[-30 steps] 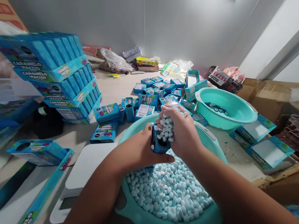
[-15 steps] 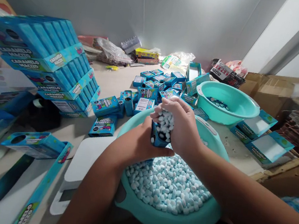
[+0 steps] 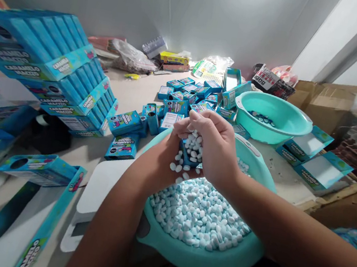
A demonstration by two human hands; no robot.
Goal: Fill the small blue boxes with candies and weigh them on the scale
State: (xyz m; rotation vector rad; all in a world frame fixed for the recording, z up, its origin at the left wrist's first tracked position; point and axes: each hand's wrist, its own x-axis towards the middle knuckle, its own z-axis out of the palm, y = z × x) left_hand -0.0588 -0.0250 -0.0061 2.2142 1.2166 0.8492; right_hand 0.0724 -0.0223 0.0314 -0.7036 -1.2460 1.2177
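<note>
My left hand [image 3: 160, 160] is closed around a small blue candy box [image 3: 185, 156], held over a teal basin [image 3: 199, 261] full of pale blue and white candies [image 3: 198, 213]. My right hand [image 3: 214, 150] is cupped over the box's open top with a handful of candies [image 3: 192, 147] in it. Some candies spill past the box and fall toward the basin. The box is mostly hidden between the two hands.
A white scale [image 3: 97, 197] lies left of the basin. Several small blue boxes [image 3: 176, 106] litter the table behind it. Stacked blue display cartons [image 3: 52, 73] stand at left. A second teal basin [image 3: 274, 119] sits at back right, beside cardboard boxes [image 3: 325, 105].
Both hands have risen slightly with the box. The right hand has tipped its candies onto the box, and loose candies now drop beside it into the basin.
</note>
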